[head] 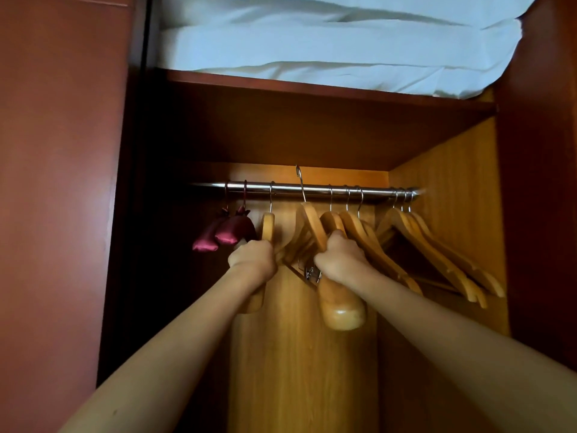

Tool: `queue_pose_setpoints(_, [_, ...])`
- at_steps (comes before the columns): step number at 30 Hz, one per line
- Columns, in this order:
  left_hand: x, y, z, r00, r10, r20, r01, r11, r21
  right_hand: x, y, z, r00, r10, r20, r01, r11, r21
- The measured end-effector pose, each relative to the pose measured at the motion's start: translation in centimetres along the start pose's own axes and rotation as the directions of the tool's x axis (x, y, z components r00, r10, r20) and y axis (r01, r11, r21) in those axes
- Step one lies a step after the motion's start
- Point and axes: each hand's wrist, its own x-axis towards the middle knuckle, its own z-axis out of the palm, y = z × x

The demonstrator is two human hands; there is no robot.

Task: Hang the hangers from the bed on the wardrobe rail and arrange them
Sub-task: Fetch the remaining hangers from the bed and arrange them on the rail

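My left hand (251,256) is closed around the hanger (268,228) hooked at the left of the rail (312,189). My right hand (338,256) grips a tilted hanger (313,225), its hook above the rail. Three more hang far right (437,245).
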Motion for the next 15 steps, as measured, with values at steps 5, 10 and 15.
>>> queue_pose_setpoints(5, [0.3,-0.7,0.0,1.0,0.019,0.023,-0.014,0.976,-0.218,2.2,-1.6,2.1,0.999,0.02,-0.027,-0.02,1.0,-0.015])
queue_pose_setpoints(10, [0.3,-1.3,0.2,0.997,0.055,0.062,-0.022,0.901,-0.434,3.6,-2.0,5.0,0.998,0.06,-0.014,-0.059,0.997,0.047])
queue_pose_setpoints(15, [0.4,-1.4,0.6,0.993,0.055,0.102,0.009,0.841,-0.541,4.8,-2.1,4.7,0.995,0.091,0.027,-0.093,0.993,0.079])
